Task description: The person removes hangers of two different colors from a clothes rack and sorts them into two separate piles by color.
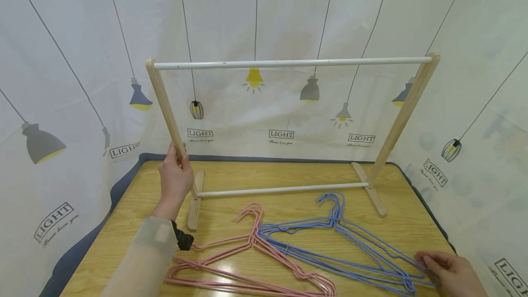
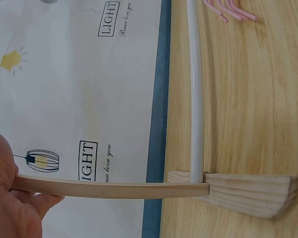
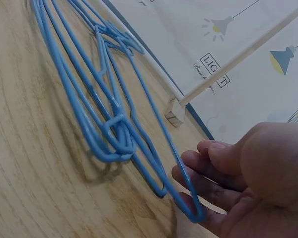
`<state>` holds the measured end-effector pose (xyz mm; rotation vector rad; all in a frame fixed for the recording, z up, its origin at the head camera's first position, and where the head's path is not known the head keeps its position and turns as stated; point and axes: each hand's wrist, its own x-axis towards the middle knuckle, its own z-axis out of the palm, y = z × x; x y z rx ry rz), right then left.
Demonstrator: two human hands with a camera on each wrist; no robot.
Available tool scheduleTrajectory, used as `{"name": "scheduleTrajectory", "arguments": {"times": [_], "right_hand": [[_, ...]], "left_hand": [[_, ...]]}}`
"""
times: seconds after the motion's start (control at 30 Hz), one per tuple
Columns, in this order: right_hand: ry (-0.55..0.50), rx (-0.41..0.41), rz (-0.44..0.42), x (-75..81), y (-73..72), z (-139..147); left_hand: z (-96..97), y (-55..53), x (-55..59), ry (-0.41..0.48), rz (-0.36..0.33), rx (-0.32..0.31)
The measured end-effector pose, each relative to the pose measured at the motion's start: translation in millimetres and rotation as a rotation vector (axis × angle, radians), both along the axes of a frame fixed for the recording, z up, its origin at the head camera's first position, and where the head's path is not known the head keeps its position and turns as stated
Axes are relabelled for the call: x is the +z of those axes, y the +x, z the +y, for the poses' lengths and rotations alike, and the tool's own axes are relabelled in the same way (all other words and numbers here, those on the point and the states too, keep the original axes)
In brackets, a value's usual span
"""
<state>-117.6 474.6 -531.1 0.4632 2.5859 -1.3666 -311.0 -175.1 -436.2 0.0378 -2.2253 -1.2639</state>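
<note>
My left hand (image 1: 176,180) grips the left wooden post (image 1: 167,104) of a garment rack, fingers and thumb around its lower half. In the left wrist view the post (image 2: 114,190) runs from the hand to the rack's wooden foot (image 2: 253,193). At the lower right, my right hand (image 1: 453,272) holds the outer corner of one blue hanger (image 1: 371,246). The right wrist view shows that hanger's corner (image 3: 196,215) across the curled fingers (image 3: 208,186), the thumb just above. Several other blue hangers (image 3: 89,134) lie bunched beside it.
Several pink hangers (image 1: 253,242) lie overlapping on the wooden table (image 1: 255,173), left of the blue ones. The rack's white top bar (image 1: 288,63) and lower bar (image 1: 284,190) span two posts. Behind hangs a white cloth (image 1: 231,17) printed with lamps.
</note>
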Motion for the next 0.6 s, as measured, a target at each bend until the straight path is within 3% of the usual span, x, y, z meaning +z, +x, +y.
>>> {"name": "scheduleTrajectory", "arguments": {"times": [0.33, 0.6], "right_hand": [[-0.083, -0.014, 0.066, 10.2, 2.5, -6], [-0.038, 0.005, 0.151, 15.3, 1.5, -10]], "left_hand": [[0.3, -1.3, -0.3, 0.012, -0.027, -0.004], [-3.3, -2.2, -1.0, 0.008, -0.002, -0.002]]}}
